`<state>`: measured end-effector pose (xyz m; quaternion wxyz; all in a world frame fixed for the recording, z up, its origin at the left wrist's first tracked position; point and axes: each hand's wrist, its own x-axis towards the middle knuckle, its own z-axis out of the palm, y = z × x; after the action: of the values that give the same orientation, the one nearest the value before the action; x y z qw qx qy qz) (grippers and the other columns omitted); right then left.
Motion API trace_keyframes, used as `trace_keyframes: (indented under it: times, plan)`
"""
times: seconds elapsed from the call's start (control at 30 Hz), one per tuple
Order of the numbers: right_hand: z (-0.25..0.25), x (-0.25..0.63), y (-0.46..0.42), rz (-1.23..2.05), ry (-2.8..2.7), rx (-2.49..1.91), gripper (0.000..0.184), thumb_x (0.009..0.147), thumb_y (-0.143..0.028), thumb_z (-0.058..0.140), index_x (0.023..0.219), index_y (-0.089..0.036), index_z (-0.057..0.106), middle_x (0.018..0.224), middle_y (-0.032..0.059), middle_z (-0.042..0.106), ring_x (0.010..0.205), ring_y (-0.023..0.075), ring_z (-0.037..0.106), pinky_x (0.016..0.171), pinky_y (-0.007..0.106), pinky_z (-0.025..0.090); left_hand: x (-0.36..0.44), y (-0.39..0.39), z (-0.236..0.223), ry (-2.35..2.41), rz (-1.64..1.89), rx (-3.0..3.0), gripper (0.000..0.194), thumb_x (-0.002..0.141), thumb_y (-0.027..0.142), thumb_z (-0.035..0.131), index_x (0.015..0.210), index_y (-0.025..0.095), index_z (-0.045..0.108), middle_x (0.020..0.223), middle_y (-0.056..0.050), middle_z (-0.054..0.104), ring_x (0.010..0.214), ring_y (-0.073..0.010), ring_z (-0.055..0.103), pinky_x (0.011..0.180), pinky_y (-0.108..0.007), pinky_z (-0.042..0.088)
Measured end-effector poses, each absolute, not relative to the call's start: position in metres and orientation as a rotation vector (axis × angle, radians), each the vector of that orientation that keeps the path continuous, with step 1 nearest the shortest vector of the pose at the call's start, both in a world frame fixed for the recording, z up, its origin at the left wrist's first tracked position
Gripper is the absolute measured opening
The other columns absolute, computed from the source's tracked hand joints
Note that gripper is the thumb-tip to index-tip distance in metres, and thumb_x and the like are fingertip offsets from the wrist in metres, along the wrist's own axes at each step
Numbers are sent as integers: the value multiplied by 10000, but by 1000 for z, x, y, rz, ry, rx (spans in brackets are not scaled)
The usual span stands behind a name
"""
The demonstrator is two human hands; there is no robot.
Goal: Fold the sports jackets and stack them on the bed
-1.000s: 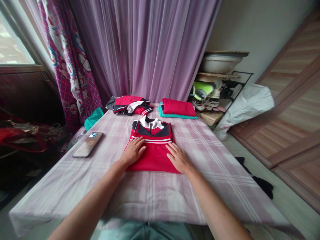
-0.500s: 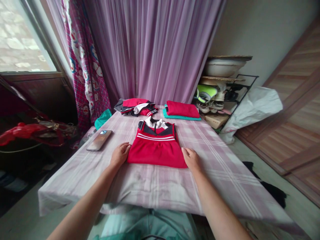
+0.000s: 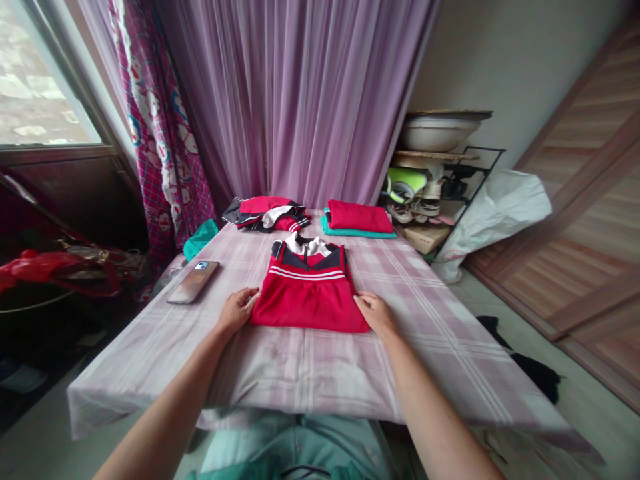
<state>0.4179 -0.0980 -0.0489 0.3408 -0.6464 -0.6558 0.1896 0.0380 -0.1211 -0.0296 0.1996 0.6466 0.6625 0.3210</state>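
Observation:
A folded red jacket (image 3: 307, 293) with a dark yoke, white stripes and a white collar lies flat on the table (image 3: 430, 333), which is covered by a pale checked cloth. My left hand (image 3: 237, 310) rests at the jacket's near left corner, fingers touching its edge. At the near right corner, my right hand (image 3: 375, 312) touches the edge in the same way. Whether the fingers pinch the fabric or only lie against it is unclear.
A phone (image 3: 193, 281) lies left of the jacket. At the table's far end sit a loose red and dark garment (image 3: 265, 213) and a folded red and teal stack (image 3: 357, 219). A shoe rack (image 3: 440, 193) and a white bag (image 3: 495, 210) stand to the right.
My hands slid off the top of the jacket to its near left and right corners. The camera pulled back and shifted slightly.

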Motion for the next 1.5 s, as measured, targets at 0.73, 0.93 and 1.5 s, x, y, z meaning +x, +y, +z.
trace_keyframes:
  times: [0.73, 0.93, 1.5]
  plan:
    - [-53, 414, -84, 996, -1438, -1438, 486, 766, -514, 569, 1066, -161, 715, 1001, 88, 763, 889, 225, 695, 790, 323, 539, 53, -110, -29, 1856, 916, 1613, 409, 735, 587, 660, 879, 216, 757, 1117, -68, 750, 1076, -276, 659, 942, -391, 494]
    - [-40, 415, -83, 1003, -1584, -1483, 381, 773, -499, 554, 822, -172, 744, 776, 43, 750, 742, 215, 671, 651, 293, 503, 60, -112, -25, 1948, 863, 1581, 359, 766, 532, 637, 924, 234, 759, 1053, -46, 768, 983, -251, 688, 859, -337, 510]
    - [-15, 399, -101, -36, -1729, -1705, 430, 926, -306, 419, 1271, -149, 624, 1274, 141, 668, 1191, 245, 592, 1011, 382, 432, 73, -118, 7, 2182, 721, 1896, 442, 927, 333, 451, 1327, 197, 581, 1363, -105, 627, 1258, -262, 567, 1057, -403, 428]
